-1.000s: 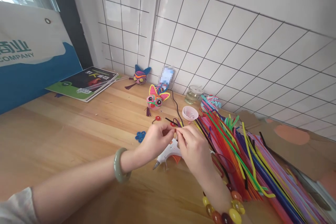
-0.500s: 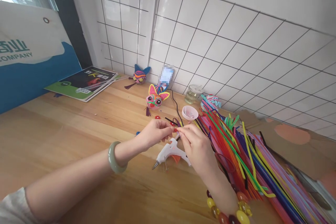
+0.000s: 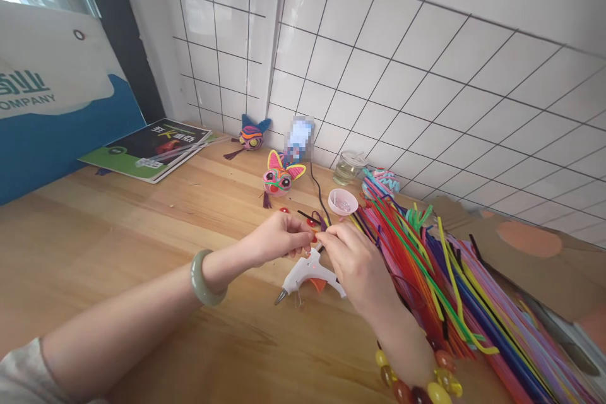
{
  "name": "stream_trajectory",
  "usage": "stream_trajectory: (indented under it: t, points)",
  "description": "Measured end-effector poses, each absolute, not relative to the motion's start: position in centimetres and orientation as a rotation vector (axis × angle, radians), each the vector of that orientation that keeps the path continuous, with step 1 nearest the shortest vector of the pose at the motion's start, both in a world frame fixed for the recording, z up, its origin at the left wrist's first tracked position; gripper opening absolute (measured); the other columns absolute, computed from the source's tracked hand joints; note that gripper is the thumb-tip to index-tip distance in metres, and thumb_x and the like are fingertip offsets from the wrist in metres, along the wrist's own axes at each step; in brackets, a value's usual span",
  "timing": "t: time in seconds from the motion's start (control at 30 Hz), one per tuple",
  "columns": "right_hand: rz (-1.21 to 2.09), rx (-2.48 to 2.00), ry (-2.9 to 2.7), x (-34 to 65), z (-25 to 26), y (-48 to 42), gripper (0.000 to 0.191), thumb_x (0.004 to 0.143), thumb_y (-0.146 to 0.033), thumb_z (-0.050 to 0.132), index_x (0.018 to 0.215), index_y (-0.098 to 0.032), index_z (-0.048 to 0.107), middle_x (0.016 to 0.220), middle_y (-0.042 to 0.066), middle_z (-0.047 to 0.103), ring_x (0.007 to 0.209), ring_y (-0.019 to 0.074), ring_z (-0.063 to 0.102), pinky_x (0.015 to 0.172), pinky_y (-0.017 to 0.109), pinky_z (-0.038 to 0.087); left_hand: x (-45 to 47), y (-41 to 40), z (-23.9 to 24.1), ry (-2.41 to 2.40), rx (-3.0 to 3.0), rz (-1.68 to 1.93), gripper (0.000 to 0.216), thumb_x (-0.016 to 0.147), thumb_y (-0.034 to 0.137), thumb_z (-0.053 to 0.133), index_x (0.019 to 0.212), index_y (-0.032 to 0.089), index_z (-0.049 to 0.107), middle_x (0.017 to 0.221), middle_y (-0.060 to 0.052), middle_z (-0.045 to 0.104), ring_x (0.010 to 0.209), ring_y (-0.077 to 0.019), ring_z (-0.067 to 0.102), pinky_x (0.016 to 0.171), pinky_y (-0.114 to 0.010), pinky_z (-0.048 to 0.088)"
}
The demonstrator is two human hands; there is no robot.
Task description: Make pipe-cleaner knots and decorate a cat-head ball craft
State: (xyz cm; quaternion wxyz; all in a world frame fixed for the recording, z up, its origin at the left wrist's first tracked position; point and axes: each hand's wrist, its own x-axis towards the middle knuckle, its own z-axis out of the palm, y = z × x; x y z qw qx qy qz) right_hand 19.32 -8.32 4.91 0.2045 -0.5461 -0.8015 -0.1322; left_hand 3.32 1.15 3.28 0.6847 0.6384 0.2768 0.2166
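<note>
My left hand (image 3: pixel 277 238) and my right hand (image 3: pixel 353 257) meet above the wooden table (image 3: pixel 142 252), fingertips pinched together on a small red piece (image 3: pixel 314 237). It is too small to name further. A white hot glue gun (image 3: pixel 307 274) lies on the table just under the hands, nozzle pointing left. A green bangle sits on my left wrist and a beaded bracelet on my right wrist.
A big heap of coloured pipe cleaners (image 3: pixel 449 290) covers the right side. Two pipe-cleaner cat masks (image 3: pixel 278 178) (image 3: pixel 252 136), a pink dish (image 3: pixel 343 201), a glass jar (image 3: pixel 349 168) and a black cord stand by the tiled wall. A booklet (image 3: pixel 149 148) lies at the back left.
Both hands stay pinched on the red piece and have drifted slightly up in the view. The glue gun shows more fully below them.
</note>
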Motion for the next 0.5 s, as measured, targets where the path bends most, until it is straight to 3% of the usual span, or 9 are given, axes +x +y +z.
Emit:
stream_trajectory:
  t: [0.2, 0.5]
  points:
    - [-0.286, -1.524, -2.090, 18.9, 4.5, -8.3, 0.017, 0.091, -0.010, 0.047, 0.096, -0.014, 0.062, 0.090, 0.009, 0.063, 0.085, 0.0207, 0.061, 0.078, 0.035, 0.050, 3.5, 0.9, 3.1, 0.599, 1.544, 0.605, 0.018, 0.078, 0.028, 0.057, 0.072, 0.014, 0.065, 0.054, 0.003, 0.055, 0.047, -0.0064, 0.044, 0.047, -0.019, 0.036]
    - [-0.287, -1.592, -1.839, 16.9, 4.3, -8.5, 0.014, 0.088, -0.011, 0.048, 0.088, -0.016, 0.061, 0.082, 0.007, 0.065, 0.074, 0.0185, 0.061, 0.066, 0.031, 0.049, 4.2, -1.6, 2.7, 0.746, 1.607, 0.895, 0.020, 0.080, 0.027, 0.053, 0.069, 0.013, 0.062, 0.062, -0.001, 0.059, 0.059, -0.0106, 0.050, 0.056, -0.021, 0.040]
